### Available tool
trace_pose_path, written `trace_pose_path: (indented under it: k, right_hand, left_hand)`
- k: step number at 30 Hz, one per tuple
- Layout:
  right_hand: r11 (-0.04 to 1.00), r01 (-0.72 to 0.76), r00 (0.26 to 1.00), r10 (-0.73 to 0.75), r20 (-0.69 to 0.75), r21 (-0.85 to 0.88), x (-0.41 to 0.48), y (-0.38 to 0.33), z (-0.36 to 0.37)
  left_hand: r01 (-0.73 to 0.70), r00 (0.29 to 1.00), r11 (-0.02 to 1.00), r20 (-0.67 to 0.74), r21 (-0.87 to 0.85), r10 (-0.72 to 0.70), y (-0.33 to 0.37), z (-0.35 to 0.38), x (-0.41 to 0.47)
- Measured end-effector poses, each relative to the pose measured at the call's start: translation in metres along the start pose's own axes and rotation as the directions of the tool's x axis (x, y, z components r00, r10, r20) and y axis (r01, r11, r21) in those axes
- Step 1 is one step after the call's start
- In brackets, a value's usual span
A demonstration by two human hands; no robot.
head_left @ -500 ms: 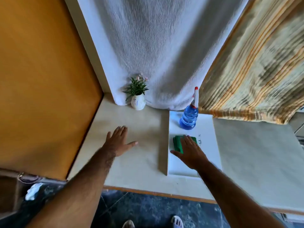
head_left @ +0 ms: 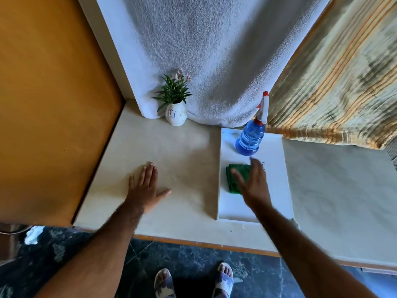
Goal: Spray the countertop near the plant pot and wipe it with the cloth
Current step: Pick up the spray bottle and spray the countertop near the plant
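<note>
A small white plant pot (head_left: 176, 114) with green leaves stands at the back of the beige countertop (head_left: 176, 160). A blue spray bottle (head_left: 251, 137) with a white and red nozzle stands on a white board (head_left: 272, 194) to the right. A folded green cloth (head_left: 233, 179) lies on that board in front of the bottle. My right hand (head_left: 253, 183) hovers over the cloth with fingers apart, its fingertips close to the bottle's base. My left hand (head_left: 145, 188) lies flat and open on the countertop, in front of the pot.
An orange panel (head_left: 49, 108) walls the left side. A white towel (head_left: 204, 61) and a striped curtain (head_left: 335, 78) hang behind the counter. The counter's front edge (head_left: 204, 245) runs above a dark floor where my sandalled feet (head_left: 193, 280) stand.
My right hand has lifted off the cloth and shifted forward toward the spray bottle, fingers spread. My left hand stays flat on the counter.
</note>
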State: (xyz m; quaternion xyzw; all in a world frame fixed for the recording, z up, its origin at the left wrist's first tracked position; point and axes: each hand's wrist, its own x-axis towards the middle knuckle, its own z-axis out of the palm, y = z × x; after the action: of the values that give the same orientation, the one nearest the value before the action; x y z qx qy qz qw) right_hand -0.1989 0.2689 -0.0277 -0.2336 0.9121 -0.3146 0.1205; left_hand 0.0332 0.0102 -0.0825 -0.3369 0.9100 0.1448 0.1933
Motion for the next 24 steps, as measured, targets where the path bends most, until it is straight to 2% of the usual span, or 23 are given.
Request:
trace_pose_path:
  k: [2, 3, 6, 8, 11, 14, 19, 24]
  right_hand:
    - [0.981, -0.071, 0.978, 0.104, -0.183, 0.180, 0.031, -0.018, -0.015]
    - [0.963, -0.081, 0.964, 0.142, -0.225, 0.258, 0.049, -0.027, -0.024]
    - [0.912, -0.012, 0.949, 0.139, -0.282, 0.411, 0.100, -0.045, -0.048]
    - [0.884, 0.034, 0.962, 0.098, -0.256, 0.467, 0.125, -0.054, -0.058]
    - [0.888, 0.097, 0.985, -0.023, -0.169, 0.449, 0.145, -0.055, -0.060]
    - [0.872, 0.096, 0.990, -0.032, -0.139, 0.480, 0.149, -0.045, -0.052]
    - [0.855, 0.140, 0.969, -0.015, -0.247, 0.499, 0.147, -0.039, -0.037]
    - [0.805, 0.131, 0.943, 0.078, -0.323, 0.579, 0.147, -0.051, -0.038]
  left_hand:
    - [-0.007, 1.000, 1.000, 0.004, 0.011, 0.007, 0.000, 0.001, 0.001]
    - [-0.010, 1.000, 1.000, 0.013, 0.015, 0.009, 0.000, 0.000, 0.001]
    - [-0.006, 1.000, 1.000, 0.028, 0.015, 0.005, 0.000, 0.001, 0.002]
    - [-0.005, 1.000, 1.000, 0.026, 0.022, 0.005, 0.000, 0.001, 0.002]
    - [-0.003, 1.000, 1.000, 0.020, 0.026, 0.003, -0.001, 0.003, 0.003]
    - [-0.005, 1.000, 0.999, 0.011, 0.032, 0.005, -0.001, 0.004, 0.003]
    - [-0.010, 1.000, 0.999, 0.009, 0.036, 0.009, 0.000, 0.003, 0.002]
    - [-0.011, 1.000, 0.999, -0.014, 0.034, 0.012, 0.000, 0.006, 0.001]
